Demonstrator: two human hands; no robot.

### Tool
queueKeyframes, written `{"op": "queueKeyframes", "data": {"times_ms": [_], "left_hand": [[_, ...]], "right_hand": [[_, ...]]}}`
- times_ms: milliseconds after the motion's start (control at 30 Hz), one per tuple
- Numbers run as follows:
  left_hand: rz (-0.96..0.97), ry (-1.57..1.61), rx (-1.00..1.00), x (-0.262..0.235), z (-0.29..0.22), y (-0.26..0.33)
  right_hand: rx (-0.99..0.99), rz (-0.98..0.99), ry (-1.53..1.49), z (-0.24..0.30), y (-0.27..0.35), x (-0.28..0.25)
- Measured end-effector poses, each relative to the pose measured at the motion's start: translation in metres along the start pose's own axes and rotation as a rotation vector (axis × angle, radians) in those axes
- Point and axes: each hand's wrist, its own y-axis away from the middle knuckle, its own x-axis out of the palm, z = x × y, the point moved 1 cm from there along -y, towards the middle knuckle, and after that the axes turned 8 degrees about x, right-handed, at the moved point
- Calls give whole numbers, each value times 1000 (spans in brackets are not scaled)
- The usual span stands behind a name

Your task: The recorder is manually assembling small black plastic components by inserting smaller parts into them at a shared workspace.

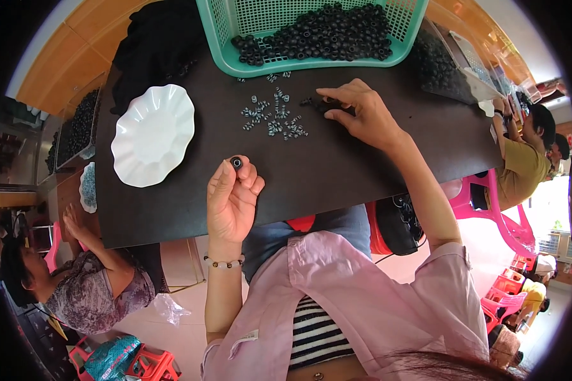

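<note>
Black round part (pixel 236 162) | left hand (pixel 231 204): fingertips pinching it | right hand (pixel 363 115): fingers curled at black pieces (pixel 307 101), grip cannot tell

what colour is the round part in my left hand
The part is black with a pale ring, best seen in the head view.

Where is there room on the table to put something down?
The dark table has bare room right of the right forearm, below the clear bin, and between that forearm and the left hand, below the springs. It's crowded along the top: black cloth, green basket, that bin. The white dish takes up the left.
</note>
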Motion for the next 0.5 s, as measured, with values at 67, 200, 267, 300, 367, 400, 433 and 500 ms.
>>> {"op": "queueKeyframes", "data": {"times_ms": [67,200,267,300,367,400,433,500], "left_hand": [[-3,-12,9,0,0,0],[-6,-19,2,1,1,1],[2,-18,9,2,1,1],[3,-18,8,2,1,1],[2,-14,2,1,1,1],[2,-14,1,1,1,1],[1,-12,4,0,1,1],[-1,-11,5,0,1,1]], "right_hand": [[68,39,29,1,2,-3],[58,11,-18,-5,7,-5],[-2,-23,23,-8,9,-7],[-1,-23,24,-9,9,-8],[-14,-35,30,-11,10,-8],[-13,-36,30,-11,11,-9],[-17,-40,32,-12,11,-9],[-20,-45,34,-12,11,-10]]}}
